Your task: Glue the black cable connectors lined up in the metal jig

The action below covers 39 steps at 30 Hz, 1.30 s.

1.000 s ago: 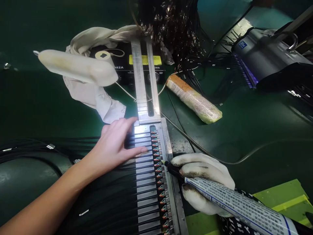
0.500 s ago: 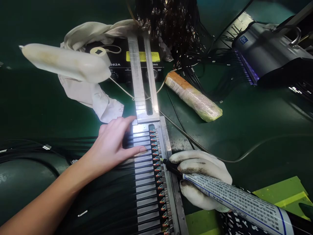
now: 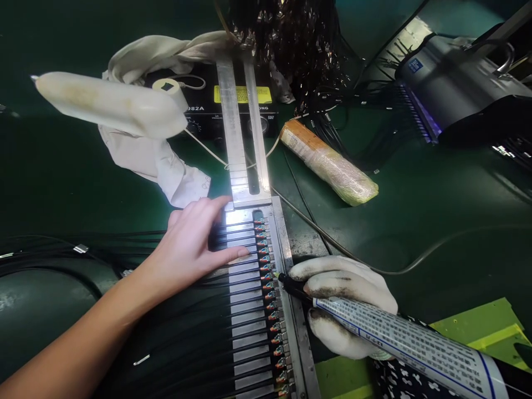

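Note:
My bare left hand [image 3: 197,235] rests with fingers apart on the upper end of a metal fixture [image 3: 249,330], its thumb lying across the black cables. Those cables [image 3: 249,299] lie side by side, ending in small connectors [image 3: 270,293] with orange and green wires along the fixture's right side. In its white, stained glove, my right hand [image 3: 349,299] is closed round a long printed tube [image 3: 399,338] with a black front end. The tube's thin tip touches or nearly touches a connector near the middle of the row.
A pale, long bottle-like object [image 3: 110,105] is at upper left, near white cloth [image 3: 158,160] and a black control box [image 3: 208,119]. A wrapped roll [image 3: 330,163] lies right of the ruler-like metal bars [image 3: 233,127]. A grey lamp housing [image 3: 457,88] stands at upper right.
My right hand and the tube have moved slightly right and down, the tip passing a little down the connector row. My left hand stays in place.

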### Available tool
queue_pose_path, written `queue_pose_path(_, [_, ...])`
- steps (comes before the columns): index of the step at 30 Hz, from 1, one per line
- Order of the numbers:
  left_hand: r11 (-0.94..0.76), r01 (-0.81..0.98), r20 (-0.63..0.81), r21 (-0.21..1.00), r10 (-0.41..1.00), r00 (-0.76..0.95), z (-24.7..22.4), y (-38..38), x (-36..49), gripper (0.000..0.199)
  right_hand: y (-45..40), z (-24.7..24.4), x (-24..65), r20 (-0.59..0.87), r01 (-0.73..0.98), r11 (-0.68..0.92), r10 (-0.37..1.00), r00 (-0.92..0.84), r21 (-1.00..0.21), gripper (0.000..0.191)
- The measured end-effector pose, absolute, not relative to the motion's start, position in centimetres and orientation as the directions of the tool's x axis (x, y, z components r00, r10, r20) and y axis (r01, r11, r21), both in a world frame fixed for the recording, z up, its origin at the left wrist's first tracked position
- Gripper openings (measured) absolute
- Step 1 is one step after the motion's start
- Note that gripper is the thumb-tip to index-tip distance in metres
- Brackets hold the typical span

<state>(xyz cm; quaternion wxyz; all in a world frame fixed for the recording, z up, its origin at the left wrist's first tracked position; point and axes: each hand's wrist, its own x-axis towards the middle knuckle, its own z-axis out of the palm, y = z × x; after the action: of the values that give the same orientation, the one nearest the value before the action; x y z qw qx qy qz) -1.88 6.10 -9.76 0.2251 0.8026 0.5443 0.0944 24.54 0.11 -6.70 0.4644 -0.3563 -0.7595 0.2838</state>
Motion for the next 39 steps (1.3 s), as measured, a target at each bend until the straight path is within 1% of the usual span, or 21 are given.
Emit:
queue_pose_path(10, [-0.305, 0.827, -0.097, 0.473, 0.915, 0.393, -9.6, 6.1, -1.8, 0.082, 0.3, -6.6, 24.5, 0.511, 0.272, 0.589, 0.802, -0.308, -0.761, 0.012])
queue_pose_path(23, [-0.310, 0.832, -0.095, 0.460, 0.915, 0.393, -9.8, 6.0, -1.9, 0.080, 0.4, -7.1, 24.5, 0.505, 0.254, 0.572, 0.815, -0.285, -0.780, 0.013])
queue_pose_path(27, [-0.319, 0.828, -0.084, 0.460, 0.913, 0.399, -9.9, 6.1, -2.0, 0.081, -0.2, -7.2, 25.1, 0.493, 0.271, 0.572, 0.813, -0.310, -0.774, 0.016])
queue_pose_path(32, [-0.312, 0.826, -0.083, 0.469, 0.916, 0.393, -9.9, 6.2, -2.0, 0.082, -1.2, -6.9, 25.7, 0.539, 0.237, 0.612, 0.784, -0.309, -0.754, 0.020])
queue_pose_path(36, [-0.312, 0.824, -0.073, 0.472, 0.918, 0.390, -9.9, 6.2, -1.9, 0.082, -1.2, -6.9, 25.4, 0.513, 0.258, 0.602, 0.789, -0.337, -0.756, 0.016])
queue_pose_path(39, [-0.321, 0.823, -0.070, 0.469, 0.915, 0.397, -9.9, 6.2, -2.0, 0.083, -1.1, -7.2, 25.4, 0.484, 0.256, 0.586, 0.795, -0.366, -0.769, 0.018])
